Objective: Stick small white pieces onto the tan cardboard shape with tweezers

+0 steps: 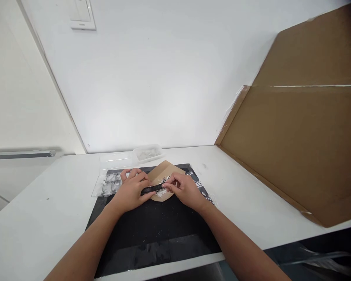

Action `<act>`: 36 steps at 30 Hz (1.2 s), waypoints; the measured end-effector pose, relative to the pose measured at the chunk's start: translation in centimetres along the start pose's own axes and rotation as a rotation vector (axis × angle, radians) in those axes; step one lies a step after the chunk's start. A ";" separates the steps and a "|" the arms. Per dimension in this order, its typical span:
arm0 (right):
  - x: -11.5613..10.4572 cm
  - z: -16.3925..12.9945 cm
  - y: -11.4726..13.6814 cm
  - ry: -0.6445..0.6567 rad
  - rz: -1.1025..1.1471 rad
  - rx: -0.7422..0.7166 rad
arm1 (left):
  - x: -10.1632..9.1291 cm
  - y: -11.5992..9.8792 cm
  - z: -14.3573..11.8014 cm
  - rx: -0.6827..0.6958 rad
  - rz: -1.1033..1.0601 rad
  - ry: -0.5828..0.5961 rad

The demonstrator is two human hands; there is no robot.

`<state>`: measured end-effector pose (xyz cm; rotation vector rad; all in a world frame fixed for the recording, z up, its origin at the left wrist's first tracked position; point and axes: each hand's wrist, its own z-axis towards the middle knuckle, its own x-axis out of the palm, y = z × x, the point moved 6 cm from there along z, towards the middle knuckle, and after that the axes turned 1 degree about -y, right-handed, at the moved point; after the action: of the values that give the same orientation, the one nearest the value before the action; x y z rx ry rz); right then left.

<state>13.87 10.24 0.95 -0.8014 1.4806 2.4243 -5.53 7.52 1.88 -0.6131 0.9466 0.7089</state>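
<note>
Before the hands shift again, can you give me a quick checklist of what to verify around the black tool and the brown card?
1. Black tool held at both ends: ok. The left hand and right hand both grip it.
2. Brown card lying flat on the black mat: ok, though the hands cover part of it.
3. White bits under the tool staying on the card: cannot tell, too small.
4. Clear compartment tray within reach: ok, it is right beside the left hand.
5. Small clear tub out of the way: ok, it is behind the card near the wall.
6. Cardboard sheet clear of the mat: ok, it leans at the right.
</note>
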 end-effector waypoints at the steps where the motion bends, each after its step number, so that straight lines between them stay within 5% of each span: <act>1: -0.1 0.0 0.0 0.002 -0.009 0.002 | 0.2 0.1 0.0 -0.002 -0.004 0.013; 14: -0.2 0.0 -0.1 -0.054 -0.166 -0.013 | -0.1 -0.1 0.3 0.032 0.088 -0.030; 19: -0.9 0.0 0.3 -0.145 -0.155 -0.044 | -0.7 0.5 0.5 -0.063 0.065 -0.139; 25: -1.8 -0.4 0.0 -0.293 -0.216 -0.049 | -0.1 1.2 0.5 -0.179 -0.212 -0.142; 36: -2.6 -0.4 0.5 -0.358 -0.331 -0.089 | 0.0 1.4 0.3 -0.386 -0.380 -0.230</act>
<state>15.96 9.91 2.58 -0.5384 1.0260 2.2452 -6.43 8.58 1.83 -0.9978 0.4602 0.6052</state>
